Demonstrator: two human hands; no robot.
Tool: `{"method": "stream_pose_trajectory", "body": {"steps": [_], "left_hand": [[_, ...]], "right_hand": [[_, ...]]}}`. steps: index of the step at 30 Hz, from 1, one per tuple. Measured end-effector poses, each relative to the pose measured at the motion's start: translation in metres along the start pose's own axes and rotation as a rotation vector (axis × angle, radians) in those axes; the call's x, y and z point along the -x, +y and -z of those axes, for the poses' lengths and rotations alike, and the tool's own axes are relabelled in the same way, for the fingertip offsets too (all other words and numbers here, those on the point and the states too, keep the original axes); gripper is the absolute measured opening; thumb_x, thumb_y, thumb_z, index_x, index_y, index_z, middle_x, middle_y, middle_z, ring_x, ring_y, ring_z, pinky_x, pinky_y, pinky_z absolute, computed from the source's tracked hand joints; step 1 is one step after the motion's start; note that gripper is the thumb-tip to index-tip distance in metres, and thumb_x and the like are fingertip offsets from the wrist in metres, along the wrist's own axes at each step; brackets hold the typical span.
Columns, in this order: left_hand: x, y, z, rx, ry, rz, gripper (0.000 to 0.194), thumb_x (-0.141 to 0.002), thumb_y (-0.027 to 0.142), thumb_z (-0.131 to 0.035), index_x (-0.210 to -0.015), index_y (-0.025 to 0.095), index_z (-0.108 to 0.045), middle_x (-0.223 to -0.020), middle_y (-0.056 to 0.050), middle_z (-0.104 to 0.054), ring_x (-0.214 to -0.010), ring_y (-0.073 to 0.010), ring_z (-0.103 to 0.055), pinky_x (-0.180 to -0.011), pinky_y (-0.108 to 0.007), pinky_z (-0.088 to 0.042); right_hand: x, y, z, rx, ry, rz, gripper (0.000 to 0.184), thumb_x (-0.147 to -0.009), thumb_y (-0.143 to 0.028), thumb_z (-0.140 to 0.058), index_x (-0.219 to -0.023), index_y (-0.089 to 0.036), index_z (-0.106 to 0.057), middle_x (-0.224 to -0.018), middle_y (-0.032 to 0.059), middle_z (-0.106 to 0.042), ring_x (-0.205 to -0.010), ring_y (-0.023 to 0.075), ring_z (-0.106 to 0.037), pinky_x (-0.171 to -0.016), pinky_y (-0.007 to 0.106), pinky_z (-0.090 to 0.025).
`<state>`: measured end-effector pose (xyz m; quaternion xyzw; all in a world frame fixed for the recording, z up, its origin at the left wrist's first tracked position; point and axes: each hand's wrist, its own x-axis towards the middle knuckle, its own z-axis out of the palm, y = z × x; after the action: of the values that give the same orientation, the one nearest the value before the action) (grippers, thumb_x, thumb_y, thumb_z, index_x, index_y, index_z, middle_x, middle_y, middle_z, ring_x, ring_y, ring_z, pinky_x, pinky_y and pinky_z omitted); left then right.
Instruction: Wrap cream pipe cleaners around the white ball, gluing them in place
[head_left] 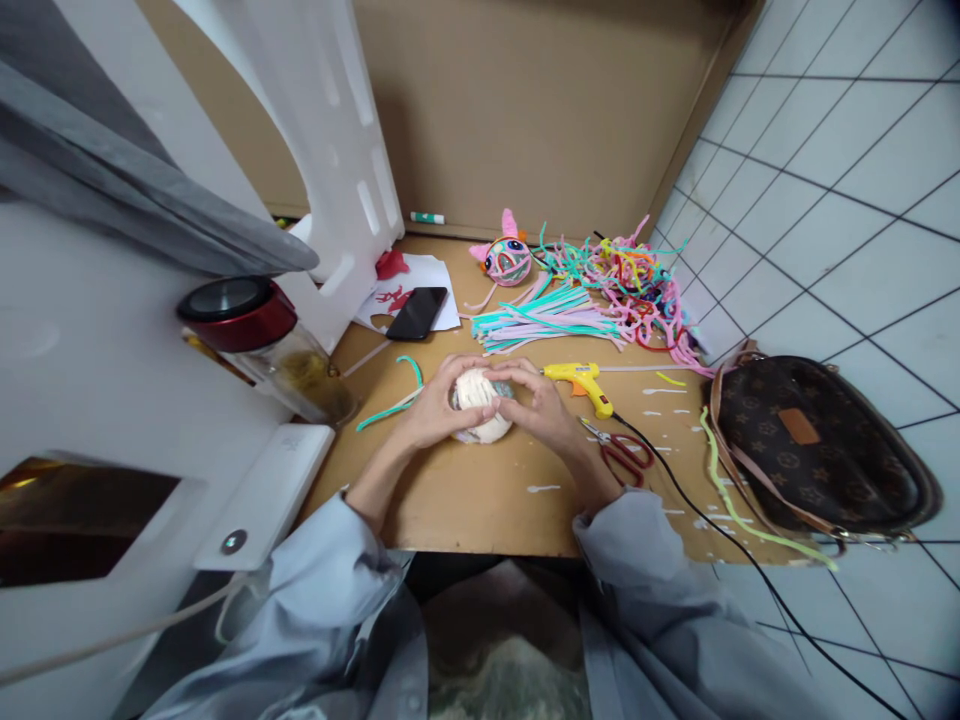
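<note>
Near the middle of the brown table, a round ball wrapped in cream-white strands [477, 392] is held between both hands. My left hand [439, 405] curves around its left side, and my right hand [538, 402] grips it from the right with fingers over the top. A greyish patch shows on the ball's right side. Just right of my right hand lies a yellow hot glue gun [583, 384], with red-handled scissors [627, 456] below it. Teal pipe cleaners [411, 385] lie left of my left hand.
Behind the hands are bundled pipe cleaners [547, 318], a tangled colourful pile [630, 275], a pink-eared ball figure [508, 258] and a phone [418, 313]. A glass bottle [300, 370] stands left, a brown handbag [817, 440] right. The glue gun's black cord [705, 515] crosses the right side.
</note>
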<state>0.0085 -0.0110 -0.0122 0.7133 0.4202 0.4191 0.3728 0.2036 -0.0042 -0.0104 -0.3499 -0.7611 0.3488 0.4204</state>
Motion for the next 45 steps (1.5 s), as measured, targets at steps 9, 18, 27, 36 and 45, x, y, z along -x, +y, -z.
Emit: {"method": "stream_pose_trajectory", "body": {"steps": [9,18,27,36,45], "left_hand": [[0.0,0.001,-0.001,-0.032,0.029,-0.049,0.052,-0.072,0.046,-0.074,-0.114,0.019,-0.061,-0.118,-0.01,-0.061,-0.114,-0.0284,-0.058,-0.102,-0.042,-0.046],[0.0,0.0,-0.001,-0.034,0.006,-0.056,0.047,-0.074,0.044,-0.073,-0.111,0.017,-0.062,-0.117,-0.01,-0.062,-0.114,-0.0274,-0.058,-0.103,-0.042,-0.045],[0.0,0.001,0.003,-0.008,0.002,-0.067,0.043,-0.074,0.046,-0.075,-0.107,0.02,-0.068,-0.12,-0.012,-0.064,-0.117,-0.0288,-0.06,-0.106,-0.044,-0.044],[0.0,-0.001,0.004,-0.011,0.009,-0.037,0.047,-0.074,0.047,-0.074,-0.11,0.018,-0.066,-0.119,-0.011,-0.064,-0.115,-0.0285,-0.06,-0.104,-0.042,-0.045],[-0.001,-0.004,0.004,-0.057,0.004,-0.011,0.052,-0.075,0.052,-0.072,-0.115,0.02,-0.064,-0.123,-0.011,-0.06,-0.119,-0.029,-0.057,-0.106,-0.043,-0.043]], "right_hand": [[0.0,0.002,0.002,-0.021,0.014,-0.008,0.028,-0.08,-0.027,-0.066,-0.107,-0.022,-0.072,-0.114,0.0073,-0.066,-0.114,0.022,-0.06,-0.107,0.043,-0.043],[0.001,0.0,0.001,-0.021,0.041,-0.021,0.025,-0.08,-0.027,-0.066,-0.103,-0.022,-0.072,-0.112,0.0066,-0.069,-0.113,0.0212,-0.062,-0.106,0.042,-0.044],[0.001,-0.004,0.003,-0.033,0.041,-0.043,0.025,-0.08,-0.032,-0.067,-0.102,-0.021,-0.07,-0.113,0.0068,-0.069,-0.112,0.02,-0.063,-0.106,0.04,-0.045],[-0.001,-0.005,0.008,0.006,0.295,-0.075,0.018,-0.081,-0.04,-0.062,-0.083,-0.023,-0.066,-0.098,0.0048,-0.072,-0.1,0.0203,-0.066,-0.095,0.034,-0.05],[0.021,0.023,0.054,0.747,0.588,-0.411,0.029,-0.094,-0.039,-0.042,-0.078,-0.021,-0.058,-0.09,0.0081,-0.066,-0.092,0.0232,-0.057,-0.089,0.038,-0.043]]}}
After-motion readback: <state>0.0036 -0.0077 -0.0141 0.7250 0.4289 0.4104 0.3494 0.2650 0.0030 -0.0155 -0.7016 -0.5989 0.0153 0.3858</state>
